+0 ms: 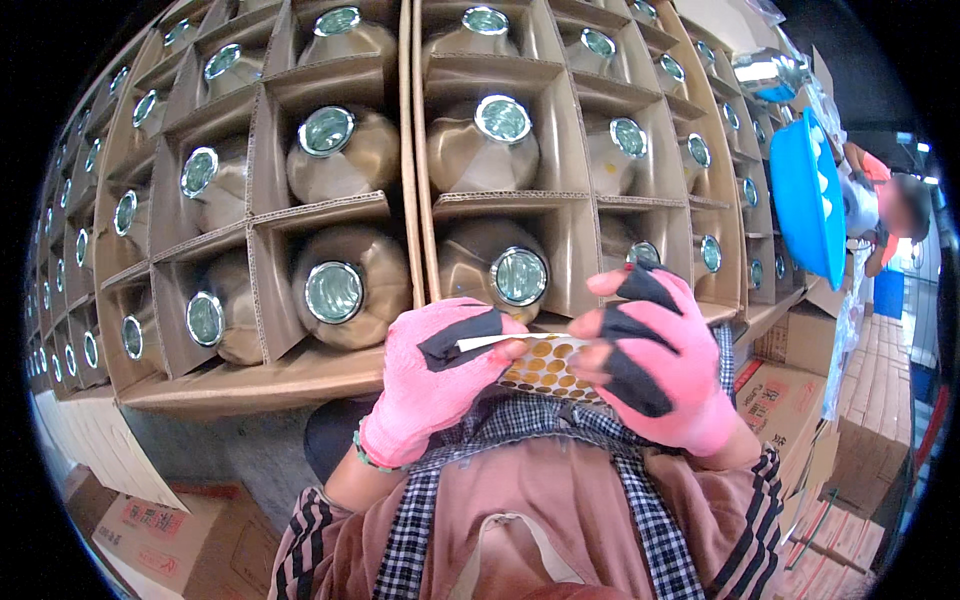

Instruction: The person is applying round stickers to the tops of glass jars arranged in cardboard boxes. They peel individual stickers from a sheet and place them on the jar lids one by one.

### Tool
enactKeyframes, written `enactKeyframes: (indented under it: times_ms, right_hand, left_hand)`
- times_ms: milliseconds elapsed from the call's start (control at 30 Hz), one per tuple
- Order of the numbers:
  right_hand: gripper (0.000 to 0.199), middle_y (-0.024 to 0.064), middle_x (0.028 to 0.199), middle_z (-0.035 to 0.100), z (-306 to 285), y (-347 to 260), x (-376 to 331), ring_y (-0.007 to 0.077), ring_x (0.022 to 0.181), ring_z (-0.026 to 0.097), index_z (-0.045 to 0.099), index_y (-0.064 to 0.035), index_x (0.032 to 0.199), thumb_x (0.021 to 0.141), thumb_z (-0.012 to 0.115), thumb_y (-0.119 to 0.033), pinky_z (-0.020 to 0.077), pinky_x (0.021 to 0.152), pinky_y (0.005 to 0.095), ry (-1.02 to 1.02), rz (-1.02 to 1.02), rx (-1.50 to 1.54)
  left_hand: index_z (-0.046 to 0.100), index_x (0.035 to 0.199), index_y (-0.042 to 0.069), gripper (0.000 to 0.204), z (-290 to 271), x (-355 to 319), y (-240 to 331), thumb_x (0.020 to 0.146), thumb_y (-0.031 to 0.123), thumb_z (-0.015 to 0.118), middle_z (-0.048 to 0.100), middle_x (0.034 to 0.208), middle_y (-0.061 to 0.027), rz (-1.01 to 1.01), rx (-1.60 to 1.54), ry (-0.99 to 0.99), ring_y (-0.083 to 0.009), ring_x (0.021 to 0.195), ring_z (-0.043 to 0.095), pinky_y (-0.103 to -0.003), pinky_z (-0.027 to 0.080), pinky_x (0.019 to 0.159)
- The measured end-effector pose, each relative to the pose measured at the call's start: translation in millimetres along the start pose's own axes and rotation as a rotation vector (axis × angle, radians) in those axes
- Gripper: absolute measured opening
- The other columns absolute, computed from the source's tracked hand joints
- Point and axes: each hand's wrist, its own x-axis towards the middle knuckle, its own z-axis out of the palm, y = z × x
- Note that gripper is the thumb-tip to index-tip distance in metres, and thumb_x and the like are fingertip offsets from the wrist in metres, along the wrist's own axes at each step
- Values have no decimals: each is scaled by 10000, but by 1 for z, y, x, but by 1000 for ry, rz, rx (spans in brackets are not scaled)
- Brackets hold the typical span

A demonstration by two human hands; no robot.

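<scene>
My left hand (pixel 440 365), in a pink glove with dark tape on the fingers, pinches a sheet of round gold stickers (pixel 540 370) between thumb and fingers. The sheet's white edge curls up over the taped finger. My right hand (pixel 655 355), gloved and taped the same way with bare fingertips, curls over the sheet's right end. Whether a single sticker is in its fingertips I cannot make out. Just beyond both hands stand mirror-like round glass flasks (pixel 520 275) with open, silver-rimmed mouths, each in its own cardboard cell. Another such flask (pixel 335 290) stands beyond my left hand.
Cardboard dividers (pixel 330 208) split the large cartons into cells of flasks. A blue basin (pixel 800 200) with white items stands at the right, near a silvery flask (pixel 770 72). Another person (pixel 870 205) is beyond it. Printed cartons lie at lower left (pixel 165 535) and right.
</scene>
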Motion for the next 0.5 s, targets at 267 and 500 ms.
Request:
enactKeyframes:
  times_ms: [267, 500]
  right_hand:
    - [143, 117, 1199, 441, 0, 55, 83, 311, 1121, 386, 534, -7, 688, 615, 641, -66, 310, 926, 391, -23, 93, -88]
    - [161, 125, 1241, 377, 67, 101, 132, 338, 1187, 285, 592, -62, 781, 644, 617, -141, 253, 962, 448, -320, -11, -459]
  left_hand:
    - [631, 772, 23, 152, -8, 1, -4, 664, 121, 672, 608, 723, -68, -37, 19, -123, -130, 677, 570, -244, 443, 627]
    - [626, 727, 10, 137, -3, 0, -8, 644, 109, 669, 584, 654, -57, -19, -58, -44, -129, 621, 545, -245, 425, 581]
